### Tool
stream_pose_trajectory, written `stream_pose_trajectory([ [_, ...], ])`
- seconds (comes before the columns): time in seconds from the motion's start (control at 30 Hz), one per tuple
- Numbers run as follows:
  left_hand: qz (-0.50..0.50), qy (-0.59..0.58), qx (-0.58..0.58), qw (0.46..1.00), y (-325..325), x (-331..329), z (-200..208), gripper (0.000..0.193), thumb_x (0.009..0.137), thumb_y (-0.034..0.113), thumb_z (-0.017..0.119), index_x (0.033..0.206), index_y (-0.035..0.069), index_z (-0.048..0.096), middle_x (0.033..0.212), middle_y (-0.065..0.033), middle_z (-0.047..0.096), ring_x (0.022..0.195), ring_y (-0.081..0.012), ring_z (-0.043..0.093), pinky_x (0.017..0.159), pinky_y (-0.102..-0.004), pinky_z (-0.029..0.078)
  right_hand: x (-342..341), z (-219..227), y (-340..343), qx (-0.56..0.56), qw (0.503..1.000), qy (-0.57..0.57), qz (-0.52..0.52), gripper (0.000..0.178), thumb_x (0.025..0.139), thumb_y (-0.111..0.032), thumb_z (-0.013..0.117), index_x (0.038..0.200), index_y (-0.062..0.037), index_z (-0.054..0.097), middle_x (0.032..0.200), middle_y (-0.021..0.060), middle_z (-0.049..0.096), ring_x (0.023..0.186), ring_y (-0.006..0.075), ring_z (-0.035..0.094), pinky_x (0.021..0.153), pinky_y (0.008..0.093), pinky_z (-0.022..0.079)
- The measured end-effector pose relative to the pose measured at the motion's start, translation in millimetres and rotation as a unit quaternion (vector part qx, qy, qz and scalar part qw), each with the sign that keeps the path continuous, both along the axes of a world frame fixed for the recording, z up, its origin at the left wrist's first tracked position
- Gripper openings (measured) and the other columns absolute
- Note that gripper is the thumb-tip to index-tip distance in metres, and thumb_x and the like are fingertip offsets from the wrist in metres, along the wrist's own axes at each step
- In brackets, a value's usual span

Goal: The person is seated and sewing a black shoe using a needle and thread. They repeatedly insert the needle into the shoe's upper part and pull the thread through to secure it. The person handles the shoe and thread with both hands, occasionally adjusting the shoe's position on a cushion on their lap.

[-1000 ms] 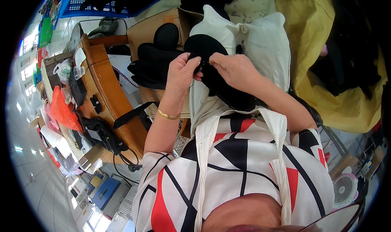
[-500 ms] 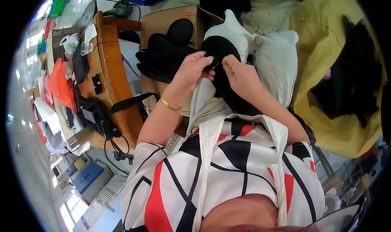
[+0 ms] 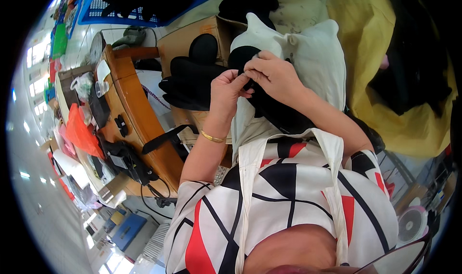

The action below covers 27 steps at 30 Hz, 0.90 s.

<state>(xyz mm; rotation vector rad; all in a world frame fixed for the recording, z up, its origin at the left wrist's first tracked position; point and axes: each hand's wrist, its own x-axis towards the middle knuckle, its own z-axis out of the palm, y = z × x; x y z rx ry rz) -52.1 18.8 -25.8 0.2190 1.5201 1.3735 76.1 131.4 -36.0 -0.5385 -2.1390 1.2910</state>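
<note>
**Black fabric piece pinched between both hands over the white bag**

Black fabric piece (image 3: 269,108) was the thing being worked on, held up close in front of the person's chest, just above the white apron straps and the red, black and white patterned top (image 3: 284,202). Left hand (image 3: 226,88), the one with a thin gold bangle (image 3: 212,137) on the wrist, had its fingertips closed on the upper edge of the black piece. Right hand (image 3: 272,74) was right next to it, fingers curled and pinching the same edge, so the two hands were touching or as good as touching. Neither hand was loose, both were gripping the fabric.

Behind the hands the black piece lay against a white cloth bag (image 3: 313,52), which looked stuffed and sat upright. Just left of that was a pile of more black pieces (image 3: 192,79) resting on a cardboard box (image 3: 185,40).

Further left stood a wooden desk (image 3: 127,93), its long edge running toward the person. On it were a small black device (image 3: 121,125), a clear plastic cup (image 3: 101,87) near the far corner, and a dark bundle with cables (image 3: 127,161) hanging off the near corner. An orange plastic bag (image 3: 82,132) hung past the desk's left edge.

Off to the right was a big yellow sack (image 3: 380,57) with dark stuff inside, well apart from the hands.
</note>
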Motion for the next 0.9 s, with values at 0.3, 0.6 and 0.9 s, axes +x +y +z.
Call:
stream_pose_trajectory([
  [0.3, 0.009, 0.043, -0.004, 0.999, 1.4, 3.5, -3.6, 0.016, 0.088, 0.013, 0.072, 0.081, 0.004, 0.06, 0.068, -0.0023, 0.062, 0.051, -0.011, 0.062, 0.046, -0.021, 0.051, -14.5, 8.6, 28.9, -0.449, 0.892, -0.003, 0.04, 0.025, 0.103, -0.027, 0.047, 0.092, -0.0068, 0.054, 0.076, 0.0017, 0.064, 0.052, 0.006, 0.054, 0.045, 0.0194, 0.04],
  [0.6, -0.01, 0.065, -0.006, 0.998, 1.2, 2.7, -5.7, 0.019, 0.088, 0.015, 0.072, 0.079, 0.006, 0.058, 0.066, -0.0011, 0.06, 0.049, -0.0086, 0.059, 0.045, -0.0206, 0.049, 30.1, 26.3, 56.1, -0.321, 0.945, -0.056, 0.004, 0.021, 0.094, -0.027, 0.063, 0.093, -0.006, 0.063, 0.065, -0.0038, 0.049, 0.059, 0.0078, 0.05, 0.051, 0.0255, 0.039],
  [0.9, -0.021, 0.082, -0.004, 0.996, 0.7, 2.5, -9.0, 0.018, 0.09, 0.016, 0.071, 0.081, 0.005, 0.059, 0.068, 0.0, 0.06, 0.049, -0.0072, 0.057, 0.044, -0.0201, 0.047, 35.3, 11.0, 35.1, 0.177, 0.979, -0.093, 0.052, 0.02, 0.084, -0.019, 0.069, 0.078, -0.0063, 0.055, 0.074, 0.0089, 0.052, 0.071, 0.0305, 0.055, 0.059, 0.0403, 0.043],
])
